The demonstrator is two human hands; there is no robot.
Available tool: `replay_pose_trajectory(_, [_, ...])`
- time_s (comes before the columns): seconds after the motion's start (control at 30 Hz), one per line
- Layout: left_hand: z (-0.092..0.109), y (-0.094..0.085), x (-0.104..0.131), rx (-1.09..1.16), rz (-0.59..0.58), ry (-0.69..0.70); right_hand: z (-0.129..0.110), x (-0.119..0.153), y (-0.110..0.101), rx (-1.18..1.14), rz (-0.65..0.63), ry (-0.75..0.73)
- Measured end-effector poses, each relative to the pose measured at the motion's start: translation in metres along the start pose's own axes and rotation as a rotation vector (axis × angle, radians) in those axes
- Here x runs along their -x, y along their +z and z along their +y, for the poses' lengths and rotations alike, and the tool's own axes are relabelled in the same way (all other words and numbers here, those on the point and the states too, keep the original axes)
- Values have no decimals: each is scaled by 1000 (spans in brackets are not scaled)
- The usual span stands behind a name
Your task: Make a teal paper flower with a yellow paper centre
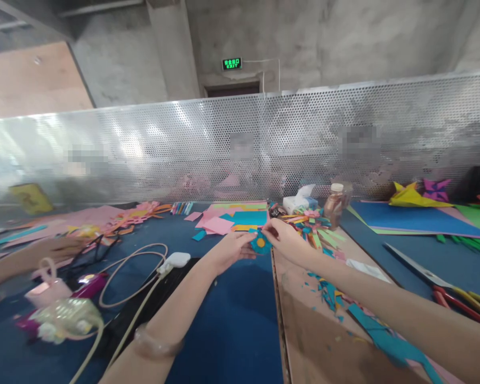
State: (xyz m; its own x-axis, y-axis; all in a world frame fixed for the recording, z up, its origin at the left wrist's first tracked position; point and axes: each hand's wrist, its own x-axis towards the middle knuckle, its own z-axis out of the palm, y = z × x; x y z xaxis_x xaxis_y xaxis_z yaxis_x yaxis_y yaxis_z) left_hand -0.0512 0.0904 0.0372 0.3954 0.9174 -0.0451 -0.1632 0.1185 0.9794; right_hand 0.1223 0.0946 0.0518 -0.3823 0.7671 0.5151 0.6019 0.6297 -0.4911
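Both hands meet on a small teal paper flower with an orange centre (260, 242), held just above the blue table covering (232, 320). The left hand (232, 249) cups it from below with fingers closed on its edge; the right hand (285, 237) pinches its upper rim. The flower looks cut and layered already, perhaps only needing pressing. Beyond the grip lie stacked coloured paper sheets (240, 217); to its right, teal paper scraps (328, 293) and long scissors (436, 280).

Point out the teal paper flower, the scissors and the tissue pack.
teal paper flower (260, 242): head view, on its orange centre, between both hands.
scissors (418, 268): head view, on the metal blades.
tissue pack (296, 204): head view, on the pack's front side.
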Motion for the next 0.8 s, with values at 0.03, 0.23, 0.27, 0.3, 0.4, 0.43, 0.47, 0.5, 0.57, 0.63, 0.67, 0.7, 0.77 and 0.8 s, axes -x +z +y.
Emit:
replay_pose_trajectory(0.03, [0,0,1,-4,0,6,-1,1,-1,1,1,-1])
replay_pose_trajectory(0.23, [2,4,4,-20,-5,34,-3,4,-1,6,18,29])
replay_pose_trajectory(0.27, [3,4,5,-25,-6,31,-2,4,-1,5,19,38])
replay_pose_trajectory(0.3, [3,4,5,-30,-3,29,0,4,-2,3,22,49])
replay_pose_trajectory(0.4, [5,-1,4,-36,31,25,11,-1,-10,20,67,106])
replay_pose_trajectory(0.43, [6,-2,4,-35,52,27,16,-2,-14,40,95,139])
replay_pose_trajectory(0.47, [7,-4,3,-32,76,31,21,-4,-16,68,120,175])
replay_pose_trajectory(0.5, [7,-6,3,-27,100,36,27,-6,-18,101,136,211])
replay_pose_trajectory(0.57, [9,-8,3,-19,145,50,34,-9,-15,161,126,253])
replay_pose_trajectory(0.63, [10,-9,3,-13,176,67,34,-10,-4,203,59,246])
replay_pose_trajectory(0.67, [11,-9,3,-12,186,73,31,-10,2,220,15,231])
replay_pose_trajectory(0.7, [11,-8,3,-12,192,79,28,-8,8,240,-29,215])
replay_pose_trajectory(0.77, [10,-7,4,-15,197,84,19,-2,12,292,-99,174])
replay_pose_trajectory(0.8, [9,-6,4,-17,196,84,16,4,8,329,-109,151])
